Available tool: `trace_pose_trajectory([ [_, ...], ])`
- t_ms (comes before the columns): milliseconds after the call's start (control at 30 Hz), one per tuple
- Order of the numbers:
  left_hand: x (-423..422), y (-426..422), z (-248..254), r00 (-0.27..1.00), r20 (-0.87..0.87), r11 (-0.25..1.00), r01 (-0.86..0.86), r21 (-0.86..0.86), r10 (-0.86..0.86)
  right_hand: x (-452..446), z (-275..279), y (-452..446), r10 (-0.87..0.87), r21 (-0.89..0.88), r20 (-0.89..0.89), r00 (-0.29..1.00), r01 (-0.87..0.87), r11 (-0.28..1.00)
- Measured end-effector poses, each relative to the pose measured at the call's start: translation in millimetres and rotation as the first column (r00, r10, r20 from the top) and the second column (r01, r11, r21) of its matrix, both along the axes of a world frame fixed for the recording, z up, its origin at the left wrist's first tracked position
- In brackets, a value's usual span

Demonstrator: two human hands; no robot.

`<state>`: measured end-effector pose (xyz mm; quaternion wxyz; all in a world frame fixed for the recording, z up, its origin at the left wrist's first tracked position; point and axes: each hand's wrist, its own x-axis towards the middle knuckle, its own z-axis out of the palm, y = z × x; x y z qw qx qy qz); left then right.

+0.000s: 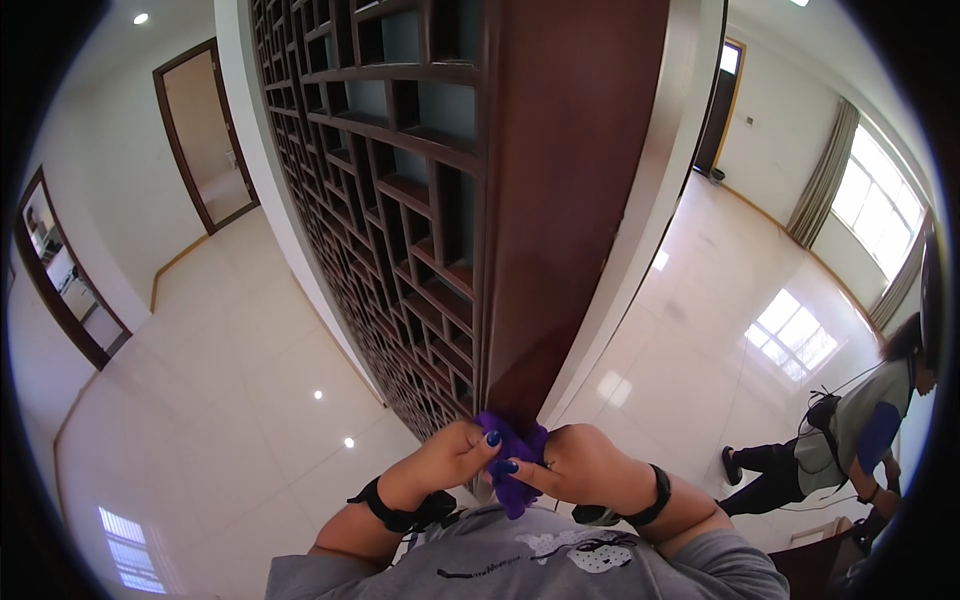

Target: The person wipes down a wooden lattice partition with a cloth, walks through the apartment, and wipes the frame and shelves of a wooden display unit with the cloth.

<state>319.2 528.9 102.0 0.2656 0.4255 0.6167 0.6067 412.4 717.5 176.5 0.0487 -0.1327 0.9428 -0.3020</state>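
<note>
Head view puts the crumpled purple soft cloth [516,492] at the foot of the glossy dark-red wooden panel [570,180], between your two hands. Your left hand [450,458] and right hand [590,465] are nearly closed, thumbs pinching its bunched folds. It looks light and limp, unlikely to break; loose folds could slip, so grip the gathered middle, thumbs against curled fingers. Beside the panel stands the dark-brown wooden lattice [445,72]; well apart, a person in grey [865,415] leans forward.
</note>
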Motion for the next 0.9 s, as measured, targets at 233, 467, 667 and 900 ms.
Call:
trace_pose_trajectory([
  [233, 47, 55, -41, 0.955, -0.297, 0.999, -0.017, -0.03, 0.008, 48, -41, 72, -0.003, -0.058, -0.046, 0.999, 0.001, 0.998],
  [467, 104, 45, -8, 0.793, -0.017, 0.766, 0.581, -0.276, -0.609, 105, -19, 64, -0.088, -0.433, -0.143, 0.986, 0.017, 0.901],
  [667, 135, 65, 23, 0.852, -0.064, 0.734, 0.407, -0.544, -0.519, 115, -8, 65, -0.075, -0.597, -0.372, 0.925, -0.176, 0.783],
  [900, 134, 38, 15, 0.939, -0.207, 0.952, 0.232, -0.2, -0.273, 125, 39, 72, -0.14, -0.468, -0.571, 0.809, -0.18, 0.865],
])
